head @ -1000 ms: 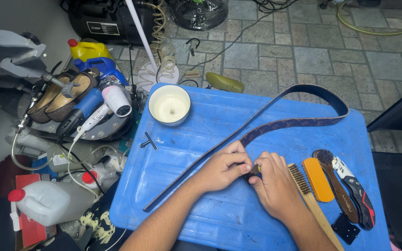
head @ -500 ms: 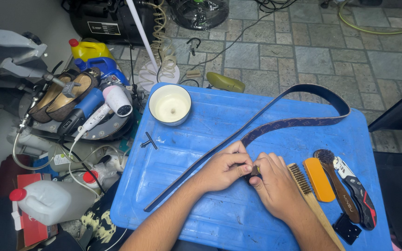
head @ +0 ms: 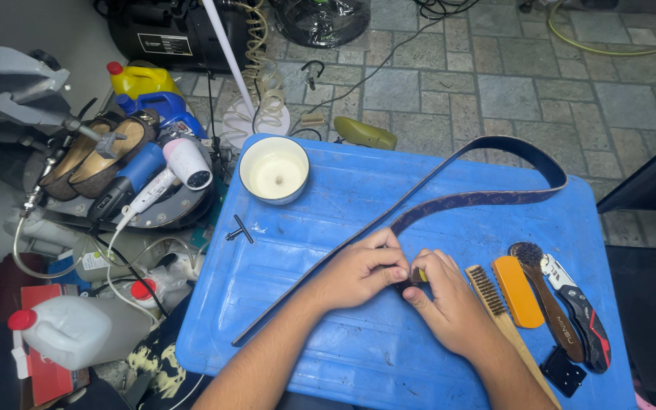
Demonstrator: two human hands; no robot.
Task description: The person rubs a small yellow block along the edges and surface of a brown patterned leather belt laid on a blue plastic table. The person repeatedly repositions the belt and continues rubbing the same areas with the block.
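A long dark belt loops across a blue plastic tabletop, its thin end running down to the lower left. My left hand pinches the belt near the middle of the table. My right hand meets it there, fingers closed on the belt and on a small yellowish object that is mostly hidden between the fingers.
A white bowl of pale liquid sits at the table's far left. A small black key lies near it. To the right lie a wooden brush, an orange block, a dark brush and a folding knife. Bottles, shoes and a hair dryer clutter the floor on the left.
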